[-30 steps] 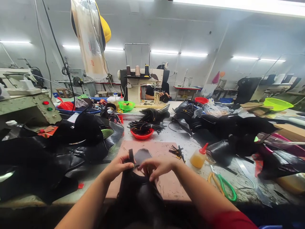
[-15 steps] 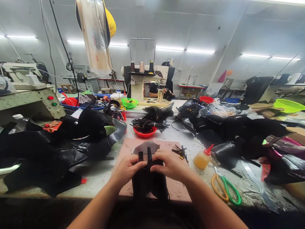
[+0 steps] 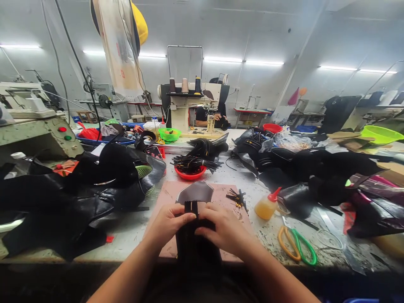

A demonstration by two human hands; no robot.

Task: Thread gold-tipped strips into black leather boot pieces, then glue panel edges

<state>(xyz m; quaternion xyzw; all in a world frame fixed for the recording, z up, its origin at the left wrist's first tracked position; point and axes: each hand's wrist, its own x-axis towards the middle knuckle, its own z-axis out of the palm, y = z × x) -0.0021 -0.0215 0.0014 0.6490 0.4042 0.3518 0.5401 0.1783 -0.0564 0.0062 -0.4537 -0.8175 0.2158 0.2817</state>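
Note:
My left hand (image 3: 167, 222) pinches the left part of a black leather piece (image 3: 198, 246), thumb on top near its upper edge. From the other side my right hand (image 3: 225, 227) grips the same piece, its fingers bent over the edge and its thumb below them. Between the hands two dark narrow strips (image 3: 191, 207) lie side by side, almost touching. A dark grey, pointed flap (image 3: 196, 191) extends beyond them on a pink board (image 3: 167, 189). The lower part of the piece hangs toward me and blends into shadow.
Behind the board, a red bowl (image 3: 190, 175) holds a bundle of black strips. Right of the board are short black scraps (image 3: 237, 198), a glue bottle (image 3: 265, 206) and scissors (image 3: 296, 246). Black leather pieces (image 3: 120, 181) are heaped on both sides. Across the table, a person sits behind a sewing machine (image 3: 181, 111).
The right-hand strip, which stood up apart from the left one, now lies down close beside it. My right hand's fingers have moved slightly, and the view has shifted a little.

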